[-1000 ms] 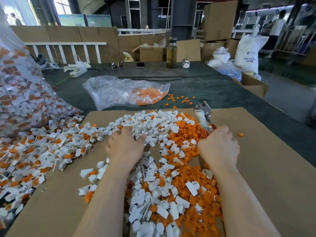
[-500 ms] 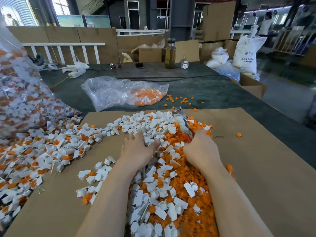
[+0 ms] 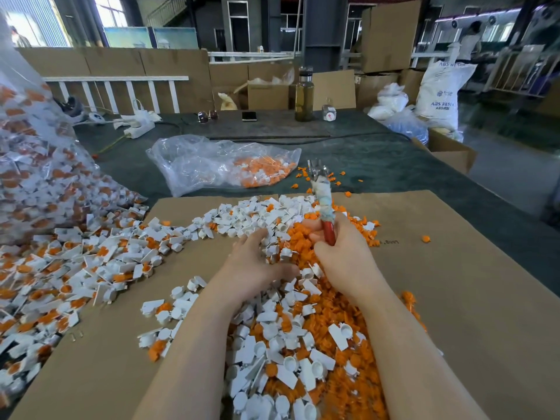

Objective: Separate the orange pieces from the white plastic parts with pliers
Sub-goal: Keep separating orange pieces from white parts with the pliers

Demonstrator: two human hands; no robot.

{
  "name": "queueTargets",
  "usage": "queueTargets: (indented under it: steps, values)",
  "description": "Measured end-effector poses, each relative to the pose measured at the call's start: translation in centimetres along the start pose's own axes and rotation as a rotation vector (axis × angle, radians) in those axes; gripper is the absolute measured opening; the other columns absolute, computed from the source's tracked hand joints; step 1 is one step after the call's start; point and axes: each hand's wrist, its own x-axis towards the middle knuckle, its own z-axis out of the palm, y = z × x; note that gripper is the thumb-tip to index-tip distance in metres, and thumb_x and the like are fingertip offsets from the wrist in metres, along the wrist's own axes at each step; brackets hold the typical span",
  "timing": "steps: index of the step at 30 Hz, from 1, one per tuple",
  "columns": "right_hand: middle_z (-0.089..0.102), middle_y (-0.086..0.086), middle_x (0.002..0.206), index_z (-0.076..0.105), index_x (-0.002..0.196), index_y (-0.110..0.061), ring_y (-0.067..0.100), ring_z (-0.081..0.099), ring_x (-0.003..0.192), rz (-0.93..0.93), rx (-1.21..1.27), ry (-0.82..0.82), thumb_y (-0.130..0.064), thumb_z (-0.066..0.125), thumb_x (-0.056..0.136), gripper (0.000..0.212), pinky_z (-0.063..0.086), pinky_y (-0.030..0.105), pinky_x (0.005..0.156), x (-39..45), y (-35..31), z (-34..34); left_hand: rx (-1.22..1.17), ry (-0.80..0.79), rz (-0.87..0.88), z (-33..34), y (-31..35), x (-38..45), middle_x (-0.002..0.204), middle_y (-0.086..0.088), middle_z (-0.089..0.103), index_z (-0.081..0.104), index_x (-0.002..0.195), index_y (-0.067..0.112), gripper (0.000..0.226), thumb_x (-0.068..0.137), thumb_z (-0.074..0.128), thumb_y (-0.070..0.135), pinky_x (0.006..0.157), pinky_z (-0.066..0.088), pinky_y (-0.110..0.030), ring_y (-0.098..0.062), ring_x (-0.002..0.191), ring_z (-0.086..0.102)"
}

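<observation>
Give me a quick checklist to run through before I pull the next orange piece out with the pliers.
1. Pliers in right hand: ok, fingers wrapped round the red handle.
2. Pliers' metal tip clear of the pile: ok, pointing up and away.
3. Tip open or closed: cannot tell, too blurred.
4. Left hand has a white part to work on: cannot tell; the hand rests in the pile, fingers hidden.
5. Unsorted parts within reach: ok, heap on the cardboard sheet.

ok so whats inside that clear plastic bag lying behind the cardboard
The clear plastic bag holds orange pieces heaped at its right end. The left end looks mostly crumpled, empty film, though the folds may hide more.
</observation>
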Motion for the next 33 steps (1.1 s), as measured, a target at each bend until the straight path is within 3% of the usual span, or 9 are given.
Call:
queueTargets:
  steps: [4,8,11,14,17,20,25,29,33]
  values:
    - [0.063,-0.019,0.101,0.052,0.112,-0.026,-0.008,0.055,0.058,-0.048,-0.062,0.072,-0.004,0.052,0.091,0.03,0.038,0.009,0.045,0.2,0.5,-0.3,-0.023,-0.006,0.015,-0.2,-0.2,-0.1,0.164,0.001,0.022,0.029,0.152,0.037,0.103,0.068,0.087,0.045,0.118,0.028,-0.05,-0.024,0.148,0.024]
    - [0.065,-0.012,0.097,0.052,0.117,-0.022,0.005,0.06,0.075,-0.019,-0.181,0.152,-0.023,0.06,0.092,0.027,0.052,0.028,0.065,0.5,1.0,-0.5,-0.076,0.08,0.086,-0.3,-0.1,-0.1,0.158,0.004,0.03,0.043,0.142,0.043,0.087,0.068,0.089,0.036,0.098,0.032,-0.029,-0.017,0.137,0.038]
    - [0.055,-0.017,0.084,0.049,0.106,-0.027,0.004,0.056,0.074,-0.037,-0.266,0.198,-0.029,0.063,0.089,0.022,0.049,0.026,0.064,0.6,1.2,-0.5,-0.037,0.189,0.159,-0.2,0.0,-0.1,0.145,0.007,0.044,0.059,0.12,0.048,0.057,0.074,0.086,0.029,0.096,0.03,-0.026,-0.01,0.127,0.042]
    - [0.049,-0.02,0.08,0.043,0.101,-0.031,0.0,0.051,0.071,-0.048,-0.337,0.198,-0.031,0.067,0.086,0.028,0.042,0.022,0.059,0.8,1.5,-0.5,0.056,0.249,0.22,0.2,0.3,-0.1,0.126,0.008,0.049,0.062,0.104,0.051,0.04,0.077,0.083,0.029,0.1,0.034,-0.03,-0.015,0.125,0.046]
    - [0.046,-0.021,0.078,0.04,0.101,-0.031,0.002,0.049,0.069,-0.039,-0.428,0.163,-0.036,0.069,0.085,0.034,0.038,0.019,0.055,0.8,1.7,-0.4,0.227,0.258,0.243,0.6,0.7,0.0,0.114,0.011,0.044,0.065,0.108,0.049,0.03,0.083,0.076,0.038,0.107,0.034,-0.039,-0.017,0.124,0.042]
    - [0.05,-0.017,0.082,0.045,0.106,-0.029,0.008,0.055,0.076,-0.03,-0.479,0.124,-0.04,0.071,0.082,0.037,0.039,0.021,0.057,0.8,1.8,-0.3,0.384,0.273,0.252,1.0,0.7,0.2,0.106,0.011,0.043,0.069,0.112,0.044,0.025,0.087,0.071,0.044,0.093,0.028,-0.035,-0.019,0.119,0.043]
    - [0.05,-0.013,0.09,0.049,0.117,-0.025,0.011,0.05,0.08,-0.031,-0.543,0.084,-0.046,0.072,0.08,0.048,0.042,0.026,0.064,0.7,2.0,0.2,0.298,0.331,0.245,1.0,0.5,0.2,0.101,0.011,0.055,0.073,0.102,0.036,0.017,0.086,0.073,0.042,0.098,0.042,-0.04,-0.015,0.106,0.054]
    - [0.047,-0.015,0.087,0.048,0.113,-0.027,0.01,0.05,0.078,-0.045,-0.531,0.062,-0.045,0.072,0.079,0.046,0.041,0.025,0.061,1.0,2.3,0.4,0.131,0.356,0.195,0.9,0.8,0.1,0.089,0.015,0.064,0.067,0.082,0.034,0.013,0.08,0.08,0.035,0.065,0.043,-0.016,0.001,0.082,0.058]
    - [0.049,-0.014,0.086,0.046,0.108,-0.029,0.013,0.054,0.08,-0.033,-0.54,0.054,-0.043,0.071,0.079,0.041,0.05,0.03,0.067,1.1,2.5,0.5,0.039,0.366,0.125,1.0,0.7,0.2,0.08,0.017,0.065,0.062,0.073,0.03,0.024,0.073,0.086,0.034,0.058,0.041,-0.018,0.002,0.076,0.058]
